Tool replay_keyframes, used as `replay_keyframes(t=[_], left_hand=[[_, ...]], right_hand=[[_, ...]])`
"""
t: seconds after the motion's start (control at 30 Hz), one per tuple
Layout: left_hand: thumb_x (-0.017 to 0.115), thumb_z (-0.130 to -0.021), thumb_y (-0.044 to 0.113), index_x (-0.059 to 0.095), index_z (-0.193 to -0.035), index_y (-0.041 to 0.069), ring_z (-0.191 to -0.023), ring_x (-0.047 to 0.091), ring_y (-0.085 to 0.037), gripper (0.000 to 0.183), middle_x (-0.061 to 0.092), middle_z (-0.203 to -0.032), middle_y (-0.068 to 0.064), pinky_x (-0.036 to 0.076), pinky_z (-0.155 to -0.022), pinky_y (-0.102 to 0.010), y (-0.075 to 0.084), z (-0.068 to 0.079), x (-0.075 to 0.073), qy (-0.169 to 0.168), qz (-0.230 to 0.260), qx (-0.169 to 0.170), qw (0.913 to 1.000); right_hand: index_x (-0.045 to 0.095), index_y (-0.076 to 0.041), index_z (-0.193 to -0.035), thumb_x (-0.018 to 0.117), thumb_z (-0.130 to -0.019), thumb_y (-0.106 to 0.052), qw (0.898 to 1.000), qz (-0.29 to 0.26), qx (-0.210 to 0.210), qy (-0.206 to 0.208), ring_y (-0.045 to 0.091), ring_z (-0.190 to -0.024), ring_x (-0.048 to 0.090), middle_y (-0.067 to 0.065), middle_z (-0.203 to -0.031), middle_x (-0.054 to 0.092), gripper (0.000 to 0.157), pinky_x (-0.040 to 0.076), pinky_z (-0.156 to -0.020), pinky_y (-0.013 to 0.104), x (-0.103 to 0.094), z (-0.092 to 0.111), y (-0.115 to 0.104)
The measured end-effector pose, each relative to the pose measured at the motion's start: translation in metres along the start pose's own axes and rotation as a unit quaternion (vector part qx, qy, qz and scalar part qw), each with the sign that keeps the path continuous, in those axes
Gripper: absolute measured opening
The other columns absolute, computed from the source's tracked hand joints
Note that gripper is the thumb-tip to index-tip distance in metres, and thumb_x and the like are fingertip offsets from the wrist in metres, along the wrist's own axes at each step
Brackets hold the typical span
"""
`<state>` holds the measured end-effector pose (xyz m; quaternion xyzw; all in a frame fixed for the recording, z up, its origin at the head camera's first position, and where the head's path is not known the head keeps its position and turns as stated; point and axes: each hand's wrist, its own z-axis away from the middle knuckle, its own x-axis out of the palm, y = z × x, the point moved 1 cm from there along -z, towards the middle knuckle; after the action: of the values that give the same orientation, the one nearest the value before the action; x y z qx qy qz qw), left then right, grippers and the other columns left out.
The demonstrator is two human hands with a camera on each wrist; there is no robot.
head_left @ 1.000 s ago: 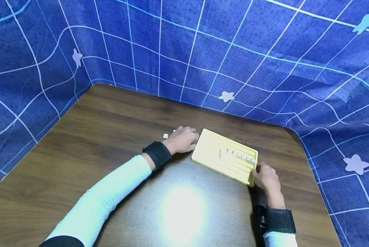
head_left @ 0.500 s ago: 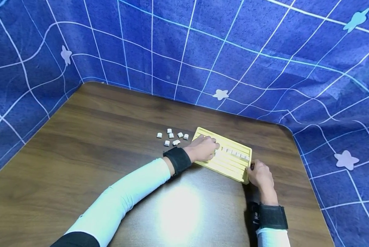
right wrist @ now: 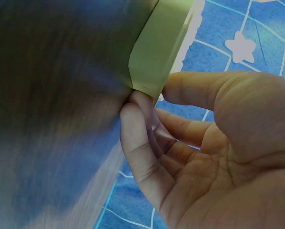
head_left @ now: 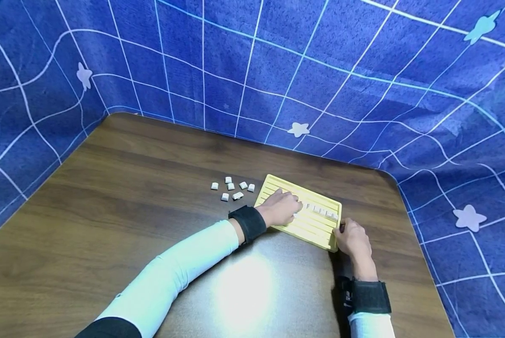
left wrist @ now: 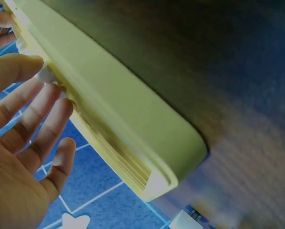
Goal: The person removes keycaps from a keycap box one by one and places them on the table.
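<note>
A yellow ridged tray [head_left: 305, 233] lies on the table, with a row of small white keycaps [head_left: 322, 210] in one of its channels. My left hand [head_left: 281, 206] reaches over the tray's left half. In the left wrist view, its thumb and fingertips pinch a white keycap [left wrist: 47, 74] at the tray's inner edge, partly hidden by the fingers. At the tray's right end, my right hand [head_left: 354, 238] grips the corner. The right wrist view shows the thumb at the rim and curled fingers against the outer wall [right wrist: 154, 52].
Several loose white keycaps [head_left: 230, 186] lie on the brown wooden table [head_left: 159, 188] left of the tray. A blue curtain [head_left: 235, 61] with white lines and stars stands along the table's back and sides.
My left hand has moved right from beside the loose keycaps onto the tray, uncovering those keycaps. My right hand keeps its grip at the tray's corner. The head view has shifted slightly.
</note>
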<state>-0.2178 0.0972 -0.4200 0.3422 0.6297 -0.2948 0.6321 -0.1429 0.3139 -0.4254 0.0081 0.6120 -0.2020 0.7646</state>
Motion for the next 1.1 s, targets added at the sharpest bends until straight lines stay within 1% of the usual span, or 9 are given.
replay_keyframes(t=[0.1,0.17,0.37,0.5,0.67,0.8,0.87,1.0,1.1], left_hand=[[0.064,-0.092,0.024,0.069,-0.113,0.017,-0.102,0.065,-0.019,0.023,0.069,-0.109,0.000,0.047,-0.081,-0.034,0.000,0.002,0.003,0.015,-0.011,0.010,0.9998],[0.064,-0.092,0.024,0.069,-0.114,0.016,-0.101,0.065,-0.019,0.023,0.069,-0.109,-0.001,0.047,-0.081,-0.034,-0.001,0.002,0.003,0.022,-0.008,0.013,0.9996],[0.065,-0.092,0.022,0.068,-0.116,0.013,-0.103,0.064,-0.021,0.025,0.069,-0.112,-0.004,0.046,-0.084,-0.035,-0.002,0.004,0.003,0.032,0.022,0.019,0.9991],[0.066,-0.091,0.021,0.067,-0.116,0.012,-0.104,0.064,-0.021,0.027,0.068,-0.112,-0.005,0.046,-0.084,-0.036,-0.003,0.005,0.004,0.040,0.035,0.021,0.9984],[0.065,-0.091,0.020,0.067,-0.115,0.012,-0.103,0.064,-0.021,0.026,0.068,-0.112,-0.004,0.045,-0.084,-0.036,-0.003,0.006,0.007,0.039,0.029,0.015,0.9987],[0.064,-0.089,0.020,0.068,-0.113,0.013,-0.102,0.063,-0.020,0.025,0.068,-0.111,-0.003,0.041,-0.085,-0.035,-0.003,0.009,0.007,0.042,0.025,0.006,0.9988],[0.063,-0.088,0.020,0.068,-0.111,0.013,-0.100,0.063,-0.020,0.024,0.068,-0.109,-0.002,0.039,-0.083,-0.034,-0.004,0.010,0.005,0.047,0.023,0.004,0.9986],[0.064,-0.086,0.018,0.068,-0.107,0.013,-0.097,0.062,-0.021,0.022,0.068,-0.105,-0.003,0.036,-0.081,-0.035,-0.009,0.014,-0.004,0.068,0.040,-0.002,0.9968],[0.065,-0.085,0.017,0.067,-0.103,0.012,-0.098,0.062,-0.023,0.019,0.067,-0.104,-0.005,0.036,-0.083,-0.038,-0.016,0.018,-0.012,0.087,0.055,-0.010,0.9946]], right_hand=[[0.050,0.003,-0.131,0.048,-0.094,-0.021,1.000,-0.002,0.009,-0.002,0.044,-0.107,0.059,0.028,-0.126,0.056,0.045,0.048,-0.087,0.056,0.001,0.000,-0.001],[0.050,0.003,-0.131,0.048,-0.094,-0.022,1.000,-0.003,0.011,-0.002,0.042,-0.103,0.059,0.027,-0.125,0.057,0.044,0.049,-0.085,0.055,0.002,0.000,-0.002],[0.050,0.003,-0.132,0.048,-0.095,-0.021,1.000,-0.005,0.016,-0.006,0.037,-0.096,0.058,0.027,-0.124,0.057,0.044,0.049,-0.082,0.053,0.002,0.001,-0.003],[0.050,0.004,-0.131,0.049,-0.095,-0.021,1.000,-0.005,0.014,-0.009,0.037,-0.096,0.058,0.027,-0.124,0.057,0.044,0.049,-0.082,0.053,0.003,0.001,-0.003],[0.049,0.003,-0.132,0.049,-0.096,-0.022,1.000,-0.005,0.012,-0.012,0.039,-0.100,0.059,0.027,-0.125,0.056,0.044,0.049,-0.084,0.054,0.004,0.001,-0.004],[0.050,0.003,-0.131,0.049,-0.096,-0.022,1.000,-0.003,0.007,-0.009,0.040,-0.102,0.059,0.027,-0.125,0.057,0.044,0.049,-0.085,0.054,0.005,0.002,-0.004],[0.050,0.003,-0.131,0.049,-0.096,-0.022,1.000,-0.002,0.007,-0.009,0.040,-0.101,0.060,0.027,-0.124,0.057,0.044,0.049,-0.084,0.054,0.005,0.002,-0.004],[0.050,0.003,-0.132,0.049,-0.096,-0.023,1.000,-0.002,0.012,-0.009,0.038,-0.099,0.059,0.027,-0.125,0.057,0.044,0.049,-0.083,0.053,0.003,0.002,-0.003],[0.048,0.003,-0.133,0.048,-0.097,-0.023,1.000,-0.002,0.017,-0.013,0.039,-0.100,0.058,0.027,-0.126,0.056,0.044,0.049,-0.083,0.053,0.000,0.001,-0.001]])
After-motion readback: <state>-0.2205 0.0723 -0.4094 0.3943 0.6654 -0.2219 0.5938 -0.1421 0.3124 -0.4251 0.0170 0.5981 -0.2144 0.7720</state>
